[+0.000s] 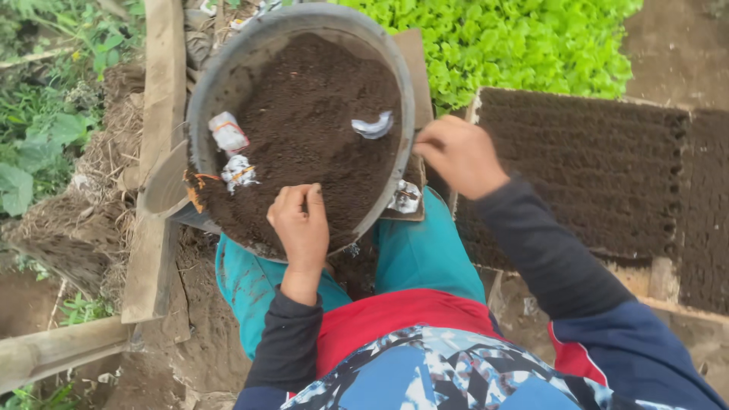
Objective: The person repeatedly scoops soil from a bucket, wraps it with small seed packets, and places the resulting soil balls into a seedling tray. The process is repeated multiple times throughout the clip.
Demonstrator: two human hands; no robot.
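A round grey basin (pixel 228 68) full of dark soil (pixel 311 114) rests tilted on my knees. My left hand (pixel 300 224) lies on the soil at the basin's near rim, fingers curled down into it. My right hand (pixel 459 156) hovers just right of the basin's rim, fingers bunched together; whether it pinches anything is hidden. Three crumpled white packets lie on the soil: two at the left (pixel 228 133) (pixel 239 173) and one at the upper right (pixel 373 125).
A seedling tray (pixel 592 167) packed with dark soil lies to the right, another tray (pixel 706 205) beside it. Green leafy plants (pixel 516 45) grow behind. A wooden plank (pixel 156 152) and a bamboo pole (pixel 53 349) stand at left. A crumpled packet (pixel 406 197) lies under the basin.
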